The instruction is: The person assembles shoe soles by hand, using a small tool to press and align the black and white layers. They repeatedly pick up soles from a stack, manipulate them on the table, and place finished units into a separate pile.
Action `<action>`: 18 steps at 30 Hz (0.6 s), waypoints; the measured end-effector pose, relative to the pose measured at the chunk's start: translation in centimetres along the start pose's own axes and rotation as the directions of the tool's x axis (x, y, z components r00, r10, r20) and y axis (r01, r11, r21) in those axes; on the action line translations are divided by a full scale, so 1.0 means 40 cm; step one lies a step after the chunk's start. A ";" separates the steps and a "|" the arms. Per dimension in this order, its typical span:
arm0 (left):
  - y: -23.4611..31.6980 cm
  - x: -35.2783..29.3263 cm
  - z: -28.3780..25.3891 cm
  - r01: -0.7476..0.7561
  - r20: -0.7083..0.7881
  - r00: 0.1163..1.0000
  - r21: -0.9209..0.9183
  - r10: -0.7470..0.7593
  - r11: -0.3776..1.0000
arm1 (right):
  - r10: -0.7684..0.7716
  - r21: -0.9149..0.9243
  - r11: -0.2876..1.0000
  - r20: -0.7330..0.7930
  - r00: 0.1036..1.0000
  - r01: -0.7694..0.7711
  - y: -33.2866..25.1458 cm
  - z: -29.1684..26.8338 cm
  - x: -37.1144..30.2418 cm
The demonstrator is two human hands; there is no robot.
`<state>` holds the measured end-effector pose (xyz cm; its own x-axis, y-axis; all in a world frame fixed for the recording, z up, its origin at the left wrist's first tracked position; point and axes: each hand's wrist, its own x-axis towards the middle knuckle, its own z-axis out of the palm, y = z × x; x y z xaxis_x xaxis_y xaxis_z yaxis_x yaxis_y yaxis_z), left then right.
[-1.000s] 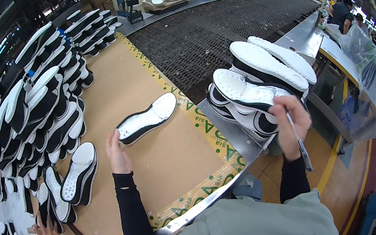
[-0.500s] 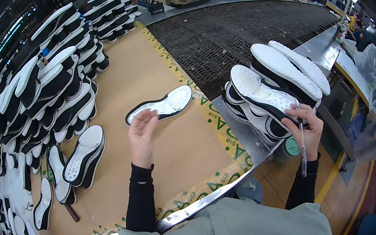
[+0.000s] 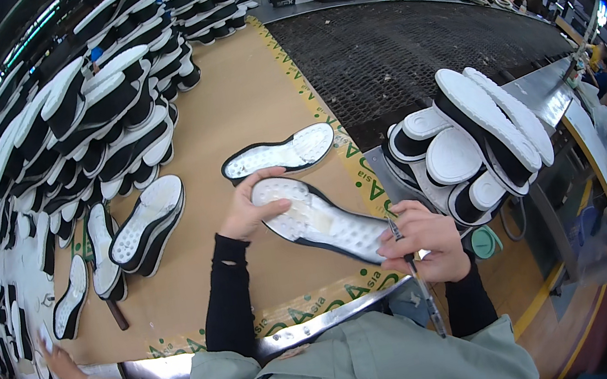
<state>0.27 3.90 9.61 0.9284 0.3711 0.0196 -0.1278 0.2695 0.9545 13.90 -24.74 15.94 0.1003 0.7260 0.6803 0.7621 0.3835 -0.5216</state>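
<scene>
Both my hands hold a white shoe sole with a black side wall (image 3: 316, 221), its dimpled inner face up, above the table's front part. My left hand (image 3: 245, 211) grips its far left end, thumb on top. At the near right end, my right hand (image 3: 432, 242) pinches the sole and also keeps a slim clear pen (image 3: 426, 295) between its fingers, pointing down toward me. Just beyond the held piece, another sole (image 3: 280, 154) lies flat on the brown table covering. A pile of soles (image 3: 488, 130) stands to the right of my right hand.
Tall stacks of soles (image 3: 111, 101) fill the left side. Nearer lie a few loose soles (image 3: 152, 223) and a brown handle (image 3: 118, 314). A dark mesh conveyor (image 3: 407, 38) runs behind. A co-worker's hand (image 3: 61, 361) is at lower left; a green-lidded container (image 3: 485, 242) is below right.
The sole has come off the right-hand pile to the middle in my right hand. My left hand, empty before, has closed on its other end. The view has shifted slightly.
</scene>
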 end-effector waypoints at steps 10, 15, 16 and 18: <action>0.041 -0.022 -0.021 -0.121 0.132 0.991 0.729 0.035 0.674 | 0.493 0.378 0.794 0.057 0.868 -0.476 0.111 0.165 0.034; 0.043 -0.022 -0.042 -0.030 0.077 0.996 0.733 -0.039 0.679 | 0.470 0.467 0.772 0.037 0.882 -0.431 0.134 0.228 0.070; 0.041 -0.023 -0.048 -0.025 0.065 0.997 0.725 -0.032 0.689 | 0.497 0.489 0.745 0.046 0.867 -0.453 0.126 0.236 0.080; 0.043 -0.026 -0.061 -0.005 0.048 0.998 0.728 -0.044 0.685 | 0.538 0.502 0.704 0.086 0.839 -0.502 0.121 0.245 0.087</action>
<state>-1.77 6.14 10.50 0.9487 0.3159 -0.0079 0.1618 -0.4642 0.8708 11.68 -14.79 10.74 0.4392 0.8641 0.2460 0.1648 0.1917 -0.9675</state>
